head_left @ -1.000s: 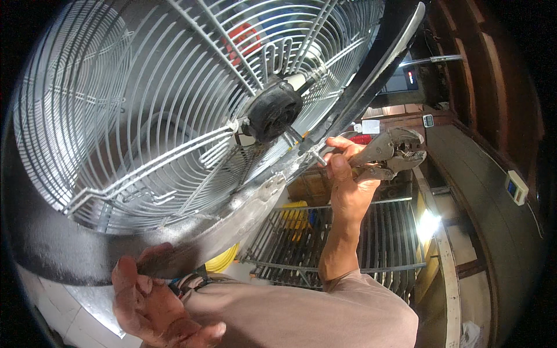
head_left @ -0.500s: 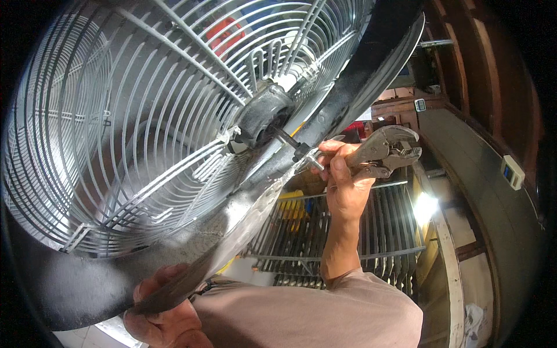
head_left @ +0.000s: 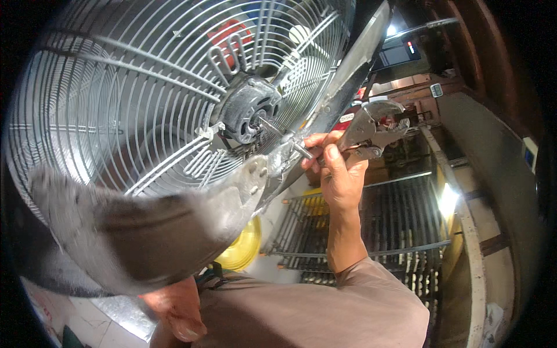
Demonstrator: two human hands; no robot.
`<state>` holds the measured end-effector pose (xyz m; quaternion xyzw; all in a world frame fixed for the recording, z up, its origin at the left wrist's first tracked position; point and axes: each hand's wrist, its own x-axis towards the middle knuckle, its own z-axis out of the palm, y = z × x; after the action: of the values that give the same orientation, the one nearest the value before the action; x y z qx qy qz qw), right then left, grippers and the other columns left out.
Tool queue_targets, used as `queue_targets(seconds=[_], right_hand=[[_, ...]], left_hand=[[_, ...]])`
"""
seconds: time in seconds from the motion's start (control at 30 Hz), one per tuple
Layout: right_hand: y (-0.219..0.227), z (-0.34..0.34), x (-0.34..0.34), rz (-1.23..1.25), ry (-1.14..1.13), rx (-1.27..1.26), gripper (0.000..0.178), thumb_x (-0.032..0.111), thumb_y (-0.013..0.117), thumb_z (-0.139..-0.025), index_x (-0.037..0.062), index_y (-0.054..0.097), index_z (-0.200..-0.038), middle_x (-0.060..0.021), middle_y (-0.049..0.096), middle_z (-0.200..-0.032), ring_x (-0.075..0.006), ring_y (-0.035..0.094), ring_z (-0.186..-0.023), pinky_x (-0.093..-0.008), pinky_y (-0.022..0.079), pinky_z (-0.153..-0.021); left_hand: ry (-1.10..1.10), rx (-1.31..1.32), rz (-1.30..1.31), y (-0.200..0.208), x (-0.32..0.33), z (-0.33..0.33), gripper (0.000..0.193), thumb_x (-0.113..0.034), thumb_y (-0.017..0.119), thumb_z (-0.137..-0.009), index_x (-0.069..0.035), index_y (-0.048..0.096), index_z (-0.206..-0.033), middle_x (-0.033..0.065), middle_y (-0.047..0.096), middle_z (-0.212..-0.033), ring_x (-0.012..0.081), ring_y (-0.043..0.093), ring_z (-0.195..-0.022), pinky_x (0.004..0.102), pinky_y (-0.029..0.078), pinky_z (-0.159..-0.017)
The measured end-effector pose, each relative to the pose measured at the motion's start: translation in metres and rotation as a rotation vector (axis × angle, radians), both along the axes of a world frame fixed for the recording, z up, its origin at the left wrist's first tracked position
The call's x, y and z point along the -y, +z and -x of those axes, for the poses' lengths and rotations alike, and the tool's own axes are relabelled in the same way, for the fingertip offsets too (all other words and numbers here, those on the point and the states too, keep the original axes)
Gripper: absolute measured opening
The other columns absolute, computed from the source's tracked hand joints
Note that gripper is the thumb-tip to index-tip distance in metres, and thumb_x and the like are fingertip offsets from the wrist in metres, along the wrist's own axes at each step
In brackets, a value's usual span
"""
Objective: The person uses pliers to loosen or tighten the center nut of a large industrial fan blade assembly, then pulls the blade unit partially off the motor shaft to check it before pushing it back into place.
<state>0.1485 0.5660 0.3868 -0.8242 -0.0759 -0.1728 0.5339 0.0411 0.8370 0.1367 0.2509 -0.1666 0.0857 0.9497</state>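
A large metal fan blade assembly (head_left: 174,232) stands in front of a wire guard (head_left: 139,122). Its hub (head_left: 284,149) sits on a thin shaft (head_left: 270,125) coming from the black motor (head_left: 246,107). My right hand (head_left: 342,174) is closed round a pair of locking pliers (head_left: 365,127), jaws pointing away from the fan. Fingertips of this same hand touch the shaft end at the hub. Below the lower blade hangs my left hand (head_left: 174,307), close to the black drum rim (head_left: 64,278). The blade hides most of its fingers, so its grip does not show.
A yellow round container (head_left: 243,243) stands on the floor under the fan. Behind my right forearm is a slatted metal rack (head_left: 371,214). A lit lamp (head_left: 448,200) hangs near a wooden post. Red and white items show through the guard.
The blades have turned, and one broad blade now faces me at the lower left. My right hand stays at the shaft with the pliers. More of my left hand is now hidden.
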Motion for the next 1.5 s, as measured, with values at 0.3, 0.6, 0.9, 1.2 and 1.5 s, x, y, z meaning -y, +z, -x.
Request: queue_targets(seconds=[0.3, 0.6, 0.9, 1.2, 1.5], right_hand=[[-0.015, 0.006, 0.016, -0.190, 0.164, -0.081, 0.027, 0.025, 0.053, -0.102, -0.0017, 0.058, -0.105, -0.0206, 0.069, -0.106, -0.0200, 0.068, -0.070, -0.0257, 0.045, -0.055], [-0.019, 0.005, 0.019, -0.190, 0.262, -0.044, 0.030, 0.026, 0.054, -0.102, -0.0021, 0.061, -0.103, -0.0206, 0.069, -0.106, -0.0171, 0.068, -0.070, -0.0250, 0.048, -0.056], [-0.007, 0.014, 0.019, -0.161, 0.268, -0.067, 0.031, 0.027, 0.055, -0.102, -0.0040, 0.061, -0.106, -0.0192, 0.069, -0.109, -0.0131, 0.065, -0.071, -0.0234, 0.047, -0.058], [-0.003, 0.042, 0.036, -0.192, 0.287, 0.000, 0.025, 0.021, 0.061, -0.099, -0.0017, 0.062, -0.109, -0.0081, 0.067, -0.094, -0.0086, 0.060, -0.070, -0.0218, 0.047, -0.062], [-0.019, 0.049, 0.052, -0.180, 0.254, -0.123, 0.036, 0.034, 0.059, -0.101, -0.0007, 0.061, -0.111, -0.0011, 0.059, -0.080, -0.0067, 0.054, -0.066, -0.0221, 0.048, -0.061]], left_hand=[[-0.038, -0.159, -0.238, 0.109, 0.077, -0.046, 0.064, -0.001, 0.065, -0.087, 0.006, 0.037, -0.144, 0.0164, 0.048, -0.141, 0.0242, 0.052, -0.120, 0.0399, 0.040, -0.106], [-0.062, -0.106, -0.316, 0.142, 0.120, -0.077, 0.057, -0.012, 0.060, -0.097, 0.003, 0.038, -0.146, 0.0157, 0.049, -0.144, 0.0243, 0.048, -0.132, 0.0377, 0.034, -0.112], [-0.016, -0.197, -0.065, 0.181, 0.151, -0.101, 0.055, -0.009, 0.063, -0.097, -0.002, 0.038, -0.146, 0.0069, 0.060, -0.122, 0.0119, 0.057, -0.109, 0.0287, 0.044, -0.095], [0.126, -0.182, -0.101, 0.187, 0.168, -0.113, 0.043, -0.011, 0.062, -0.098, 0.000, 0.045, -0.135, 0.0111, 0.068, -0.103, 0.0129, 0.065, -0.087, 0.0271, 0.052, -0.079], [0.172, -0.111, -0.249, 0.187, 0.166, -0.112, 0.044, -0.016, 0.061, -0.099, -0.003, 0.045, -0.138, 0.0134, 0.068, -0.109, 0.0169, 0.067, -0.089, 0.0314, 0.056, -0.078]])
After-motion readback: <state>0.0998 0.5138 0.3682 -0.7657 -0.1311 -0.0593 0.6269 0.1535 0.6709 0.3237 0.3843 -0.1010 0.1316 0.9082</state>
